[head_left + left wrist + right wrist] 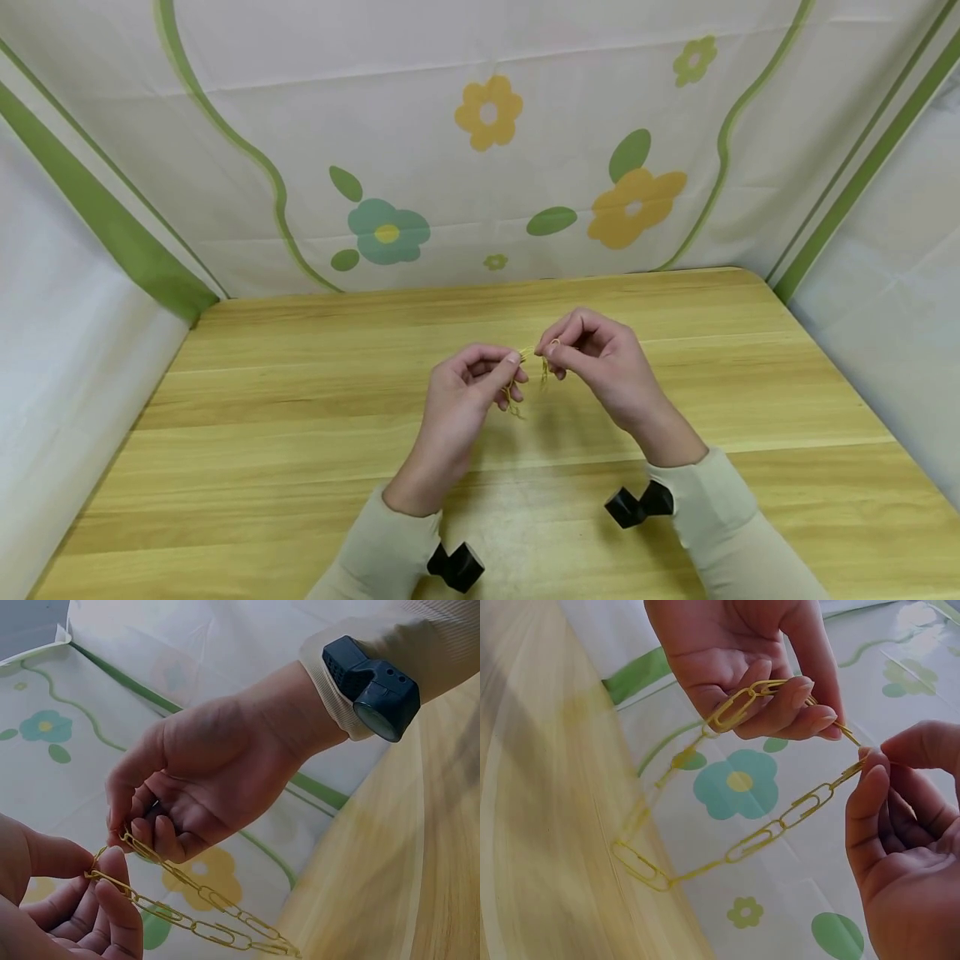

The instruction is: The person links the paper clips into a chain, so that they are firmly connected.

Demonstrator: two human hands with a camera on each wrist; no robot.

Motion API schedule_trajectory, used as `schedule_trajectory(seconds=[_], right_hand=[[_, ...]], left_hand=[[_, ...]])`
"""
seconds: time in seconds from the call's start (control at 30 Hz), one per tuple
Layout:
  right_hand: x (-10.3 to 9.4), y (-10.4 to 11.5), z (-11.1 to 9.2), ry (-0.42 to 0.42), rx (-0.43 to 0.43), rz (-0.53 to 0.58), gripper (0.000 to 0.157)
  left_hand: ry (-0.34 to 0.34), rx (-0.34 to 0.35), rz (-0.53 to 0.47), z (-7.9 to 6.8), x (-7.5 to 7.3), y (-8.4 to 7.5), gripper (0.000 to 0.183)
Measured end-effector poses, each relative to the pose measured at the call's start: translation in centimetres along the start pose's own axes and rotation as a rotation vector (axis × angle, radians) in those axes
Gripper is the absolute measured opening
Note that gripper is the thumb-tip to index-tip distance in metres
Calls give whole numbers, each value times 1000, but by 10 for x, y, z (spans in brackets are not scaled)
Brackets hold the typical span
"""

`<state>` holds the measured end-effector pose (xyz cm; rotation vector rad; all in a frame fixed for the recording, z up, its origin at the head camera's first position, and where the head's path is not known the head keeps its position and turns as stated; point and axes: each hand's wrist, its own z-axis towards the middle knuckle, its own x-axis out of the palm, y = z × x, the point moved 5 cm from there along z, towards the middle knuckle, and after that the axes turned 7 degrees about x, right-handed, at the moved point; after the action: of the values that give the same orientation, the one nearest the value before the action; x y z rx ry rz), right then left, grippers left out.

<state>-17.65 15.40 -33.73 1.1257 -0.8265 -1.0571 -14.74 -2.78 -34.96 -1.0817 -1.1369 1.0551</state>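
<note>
A chain of linked yellow paper clips [756, 844] hangs in a loop between the two hands, in the right wrist view. At one end the left hand [463, 392] pinches a clip between thumb and fingers, and part of the chain lies across its fingers. The right hand [600, 358] pinches the other end, close to the left fingertips. In the left wrist view the paper clip chain [217, 900] dips below both hands. The fingertips partly hide the end clips, so I cannot tell whether these are joined.
Beneath the hands is a wooden table [300, 467]. A white cloth with flower prints [420, 133] stands behind it, and pale cloth also borders both sides. A black camera [628, 507] is strapped at the right wrist and another black camera [459, 568] at the left.
</note>
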Motion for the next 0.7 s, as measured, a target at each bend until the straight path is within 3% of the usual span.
schedule_trajectory(seconds=[0.7], right_hand=[[-2, -4, 1, -63, 116, -94, 21]], left_hand=[[6, 7, -3, -1, 0, -1, 15]])
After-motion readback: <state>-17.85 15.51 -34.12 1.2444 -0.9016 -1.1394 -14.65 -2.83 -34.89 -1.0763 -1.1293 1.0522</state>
